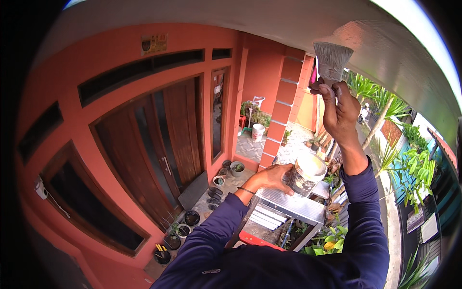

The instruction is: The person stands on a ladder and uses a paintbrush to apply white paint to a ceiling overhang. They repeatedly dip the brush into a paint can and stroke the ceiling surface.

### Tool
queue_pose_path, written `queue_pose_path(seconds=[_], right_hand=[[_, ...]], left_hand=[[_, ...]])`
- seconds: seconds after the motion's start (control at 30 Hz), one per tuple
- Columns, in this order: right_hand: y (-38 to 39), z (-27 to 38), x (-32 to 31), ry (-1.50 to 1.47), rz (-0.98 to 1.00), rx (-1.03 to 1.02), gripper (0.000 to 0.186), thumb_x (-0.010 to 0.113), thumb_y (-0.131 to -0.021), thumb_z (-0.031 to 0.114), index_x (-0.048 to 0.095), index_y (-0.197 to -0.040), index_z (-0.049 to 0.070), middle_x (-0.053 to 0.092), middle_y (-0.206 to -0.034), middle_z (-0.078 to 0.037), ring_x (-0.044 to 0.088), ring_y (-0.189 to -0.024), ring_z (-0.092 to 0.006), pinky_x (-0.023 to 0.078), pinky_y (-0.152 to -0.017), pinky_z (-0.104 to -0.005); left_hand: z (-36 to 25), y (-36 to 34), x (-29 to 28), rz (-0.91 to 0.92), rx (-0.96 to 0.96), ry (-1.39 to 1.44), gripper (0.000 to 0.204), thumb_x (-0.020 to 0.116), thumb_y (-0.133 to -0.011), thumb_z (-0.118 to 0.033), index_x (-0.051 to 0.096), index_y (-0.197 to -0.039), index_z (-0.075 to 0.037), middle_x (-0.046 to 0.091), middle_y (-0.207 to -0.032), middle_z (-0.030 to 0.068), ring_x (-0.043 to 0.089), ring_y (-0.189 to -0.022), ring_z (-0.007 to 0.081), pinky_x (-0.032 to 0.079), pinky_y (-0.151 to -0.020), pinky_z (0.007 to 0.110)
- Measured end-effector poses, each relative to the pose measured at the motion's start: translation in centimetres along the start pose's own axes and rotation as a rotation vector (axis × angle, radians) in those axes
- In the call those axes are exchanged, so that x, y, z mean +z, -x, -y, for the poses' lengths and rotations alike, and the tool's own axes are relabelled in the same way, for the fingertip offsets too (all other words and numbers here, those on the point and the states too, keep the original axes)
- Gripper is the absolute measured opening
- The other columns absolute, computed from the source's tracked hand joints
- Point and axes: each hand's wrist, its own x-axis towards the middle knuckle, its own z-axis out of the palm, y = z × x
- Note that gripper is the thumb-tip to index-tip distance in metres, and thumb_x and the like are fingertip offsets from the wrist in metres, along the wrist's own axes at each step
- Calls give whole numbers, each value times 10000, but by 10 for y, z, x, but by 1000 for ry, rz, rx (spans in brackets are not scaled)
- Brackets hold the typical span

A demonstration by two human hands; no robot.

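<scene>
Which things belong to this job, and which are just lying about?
In the job:
paintbrush, in the right hand
smeared tub, left hand at its side
ribbed metal platform under the tub

Just about:
white bucket
potted plants by the door

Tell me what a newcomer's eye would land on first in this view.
Probably the wide paintbrush with grey bristles, held up by the right hand under the pale overhang at upper right. Next, the paint-smeared bucket right of centre, at the ribbed metal platform, with the left hand at its side. Then the bright orange-red wall filling the left, around dark wooden doors.
</scene>
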Motion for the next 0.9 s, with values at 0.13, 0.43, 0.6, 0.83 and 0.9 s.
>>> queue_pose_path(seconds=[0.13, 0.43, 0.6, 0.83, 0.9], right_hand=[[-33, 17, 8, -10, -204, -181, 135, 729, -1053, 87, 658, -990, -7, 774, -843, -113, 772, -712, -185, 560, -612, -269], [-58, 17, 24, -48, -192, -90, 172, 724, -1059, 108, 631, -972, -8, 783, -853, -131, 763, -712, -177, 577, -635, -281], [-28, 12, 27, -148, -118, -5, 163, 706, -1069, 119, 645, -1010, -20, 755, -864, -137, 746, -705, -182, 572, -620, -305], [3, 40, 4, -156, -98, -80, 375, 528, -1161, 207, 660, -1362, -81, 698, -1079, -177, 630, -814, -201, 521, -737, -334], [2, 47, 7, -194, -146, -91, 372, 484, -1179, 214, 635, -1348, -81, 703, -1131, -172, 646, -955, -218, 525, -849, -344]], left_hand=[[-2, 1, 1, -1, -22, -3, 1109, 1008, -668, -339, 486, -1577, 22, 661, -1488, 215, 618, -1396, 322, 475, -1171, 428], [1, 3, 8, -85, 34, 106, 934, 1019, -653, -372, 618, -1394, 30, 743, -1302, 209, 694, -1256, 346, 528, -1076, 438], [-3, 3, 5, -70, -7, 71, 904, 1017, -654, -343, 628, -1381, 28, 749, -1294, 198, 700, -1236, 330, 533, -1060, 437], [-4, 3, 5, -41, -3, 108, 959, 1008, -669, -294, 562, -1471, -18, 713, -1367, 174, 673, -1278, 310, 545, -1062, 454], [-2, 0, 3, 35, -66, 87, 1087, 1003, -696, -234, 456, -1627, -105, 638, -1526, 115, 598, -1404, 277, 570, -1071, 491]])
